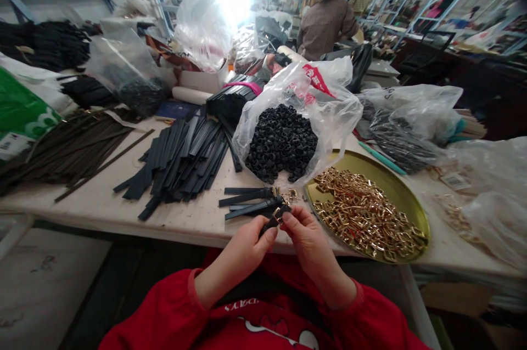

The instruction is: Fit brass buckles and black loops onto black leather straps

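Both of my hands meet over the table's front edge on one short black strap (268, 225) with a gold buckle (279, 213) at its end. My left hand (252, 237) pinches the strap's body. The fingers of my right hand (307, 232) close on the strap's tip beside the buckle. Just beyond them lie several black straps (247, 194) with gold buckles at their right ends. Farther back, a clear plastic bag (340, 114) lies open around a heap of small black loops (284, 141). Right of my hands, a gold tray (418, 215) bears a pile of gold buckles (366, 213).
Loose black straps (185, 152) are heaped left of the bag, with dark brown strips (69, 147) farther left. A turquoise pen-like tool (381, 157) lies behind the tray. More plastic bags (494, 191) crowd the right side. A person (327, 21) stands beyond the table.
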The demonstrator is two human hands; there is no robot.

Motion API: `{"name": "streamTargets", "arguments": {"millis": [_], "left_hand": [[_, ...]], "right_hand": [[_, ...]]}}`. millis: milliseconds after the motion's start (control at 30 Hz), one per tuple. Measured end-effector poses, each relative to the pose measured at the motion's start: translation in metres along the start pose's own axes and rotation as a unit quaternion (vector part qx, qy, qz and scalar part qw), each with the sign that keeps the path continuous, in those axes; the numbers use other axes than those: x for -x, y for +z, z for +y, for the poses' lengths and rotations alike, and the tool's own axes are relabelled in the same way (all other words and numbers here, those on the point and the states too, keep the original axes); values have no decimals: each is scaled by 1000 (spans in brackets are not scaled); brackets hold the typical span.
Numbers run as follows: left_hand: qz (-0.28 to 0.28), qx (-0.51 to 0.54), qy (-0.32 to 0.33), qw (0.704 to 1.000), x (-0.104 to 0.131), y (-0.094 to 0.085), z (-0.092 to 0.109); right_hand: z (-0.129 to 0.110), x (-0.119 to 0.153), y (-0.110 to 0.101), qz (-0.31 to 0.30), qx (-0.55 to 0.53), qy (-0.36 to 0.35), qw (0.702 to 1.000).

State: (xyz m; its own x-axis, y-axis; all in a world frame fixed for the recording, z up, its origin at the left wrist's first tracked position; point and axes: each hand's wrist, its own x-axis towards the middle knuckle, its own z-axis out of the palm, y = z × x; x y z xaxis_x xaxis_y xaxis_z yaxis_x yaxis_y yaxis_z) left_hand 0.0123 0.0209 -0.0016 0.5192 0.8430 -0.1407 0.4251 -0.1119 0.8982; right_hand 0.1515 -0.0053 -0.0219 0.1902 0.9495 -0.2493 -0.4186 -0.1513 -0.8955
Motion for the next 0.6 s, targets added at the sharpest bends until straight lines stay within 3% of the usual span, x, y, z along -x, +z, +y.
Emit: {"name": "streamTargets", "arguments": {"millis": [300,467,600], "left_hand": [[-29,76,-9,997,6,-3,-5],[-29,116,-24,993,9,0,-6],[4,100,-32,994,9,5,-5]], "right_hand": [[-12,11,11,-84,89,19,992],[-11,13,6,-59,140,5,988],[-7,13,7,-33,150,-19,988]]}}
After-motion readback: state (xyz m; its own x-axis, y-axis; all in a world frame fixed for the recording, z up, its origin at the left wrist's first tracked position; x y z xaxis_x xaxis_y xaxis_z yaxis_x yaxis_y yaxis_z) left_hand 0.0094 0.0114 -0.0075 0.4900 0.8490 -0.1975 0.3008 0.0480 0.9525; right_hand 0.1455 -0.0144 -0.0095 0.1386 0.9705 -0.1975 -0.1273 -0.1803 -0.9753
